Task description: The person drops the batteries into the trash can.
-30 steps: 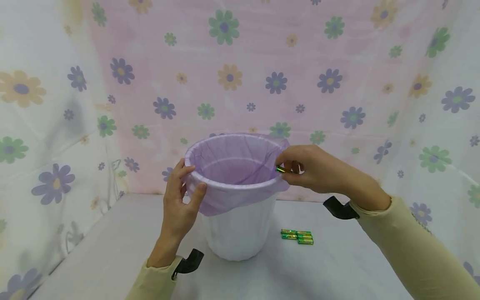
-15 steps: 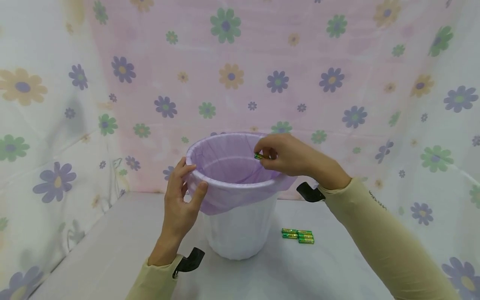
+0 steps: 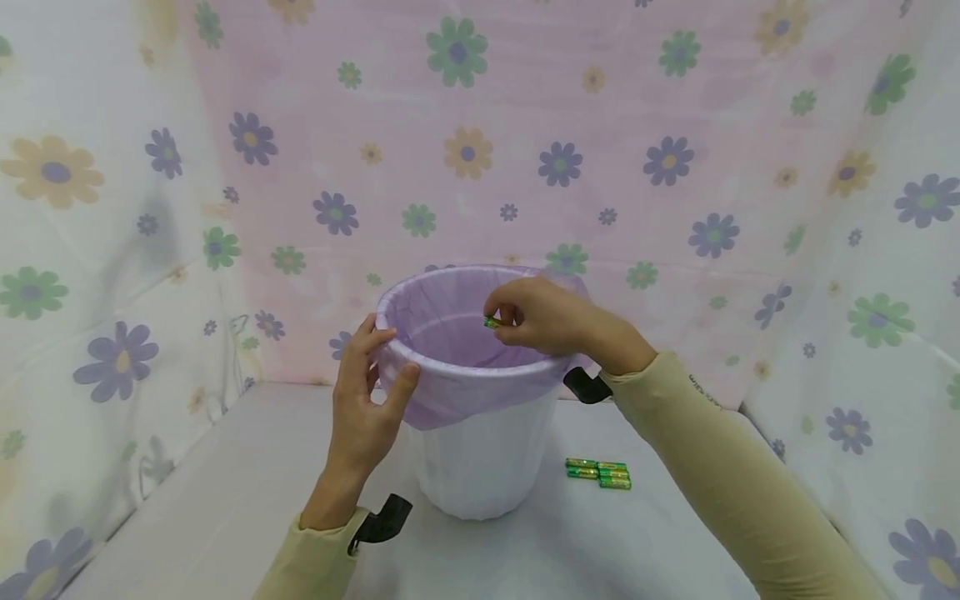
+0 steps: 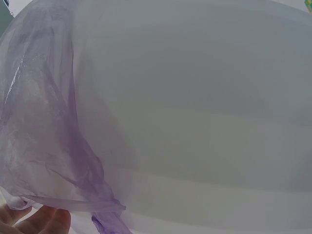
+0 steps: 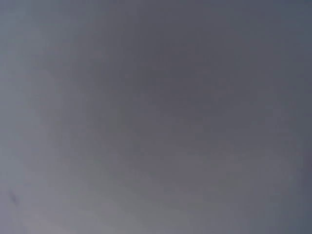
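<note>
A white trash can [image 3: 480,467] stands upright, lined with a thin purple garbage bag [image 3: 457,400] folded over its rim. My left hand [image 3: 366,412] grips the can's left rim through the bag, thumb on the near outside and fingertips over the edge. Between thumb and fingers my right hand [image 3: 547,321] pinches a small green-and-gold battery [image 3: 491,322], held over the can's opening. In the left wrist view, fingertips [image 4: 56,222] show below the bag [image 4: 44,146], beside the can's pale wall [image 4: 195,122]. The right wrist view is a grey blur.
Several green batteries [image 3: 598,472] lie in a small cluster on the white tabletop [image 3: 660,517], right of the can. Behind hangs a flower-printed pink curtain [image 3: 390,100], with white flowered sheets [image 3: 90,275] at the sides.
My right hand has moved left with the battery, from the can's right rim to above its opening. The left hand keeps its grip on the rim.
</note>
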`<state>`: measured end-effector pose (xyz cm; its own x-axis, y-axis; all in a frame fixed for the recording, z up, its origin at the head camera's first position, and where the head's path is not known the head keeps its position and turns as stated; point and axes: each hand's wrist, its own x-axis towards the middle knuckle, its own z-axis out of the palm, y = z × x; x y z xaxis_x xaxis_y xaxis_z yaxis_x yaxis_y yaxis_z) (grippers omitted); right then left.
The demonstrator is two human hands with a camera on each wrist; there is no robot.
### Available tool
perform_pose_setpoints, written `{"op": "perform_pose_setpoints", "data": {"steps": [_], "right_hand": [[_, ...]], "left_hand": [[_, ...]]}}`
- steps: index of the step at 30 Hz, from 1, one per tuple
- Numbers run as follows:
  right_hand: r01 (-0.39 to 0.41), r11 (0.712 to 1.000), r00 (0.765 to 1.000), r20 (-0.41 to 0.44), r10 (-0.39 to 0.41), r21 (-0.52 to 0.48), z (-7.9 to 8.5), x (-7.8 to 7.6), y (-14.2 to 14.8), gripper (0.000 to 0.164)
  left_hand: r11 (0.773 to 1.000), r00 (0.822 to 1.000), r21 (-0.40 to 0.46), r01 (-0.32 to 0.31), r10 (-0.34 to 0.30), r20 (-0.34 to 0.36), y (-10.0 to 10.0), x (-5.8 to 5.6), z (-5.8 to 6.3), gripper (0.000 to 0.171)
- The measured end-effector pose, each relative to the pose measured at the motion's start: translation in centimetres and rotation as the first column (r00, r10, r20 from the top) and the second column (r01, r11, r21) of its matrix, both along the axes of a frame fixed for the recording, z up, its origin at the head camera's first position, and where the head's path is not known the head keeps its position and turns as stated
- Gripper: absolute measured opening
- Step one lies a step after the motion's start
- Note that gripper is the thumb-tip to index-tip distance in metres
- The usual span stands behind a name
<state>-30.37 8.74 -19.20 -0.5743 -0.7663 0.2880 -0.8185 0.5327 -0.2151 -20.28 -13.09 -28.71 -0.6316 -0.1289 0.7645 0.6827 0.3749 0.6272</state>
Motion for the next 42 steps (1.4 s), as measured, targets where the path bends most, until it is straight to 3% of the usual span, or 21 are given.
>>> {"op": "perform_pose_setpoints", "data": {"steps": [8,25,42], "right_hand": [[0.018,0.999,1.000,0.008,-0.018,0.046,-0.9,-1.0,-0.8,0.014],[0.058,0.996,0.998,0.006,-0.058,0.064,-0.8,-1.0,-0.9,0.022],[0.040,0.997,0.999,0.004,-0.040,-0.072,-0.4,-0.6,1.1,0.013]], "left_hand": [[1.000,1.000,-0.003,-0.005,0.005,0.003,0.0,0.0,0.0,0.042],[1.000,1.000,-0.011,-0.006,0.006,-0.010,0.0,0.1,0.2,0.043],[1.000,1.000,-0.012,-0.011,0.011,-0.011,0.0,0.1,0.2,0.043]]}}
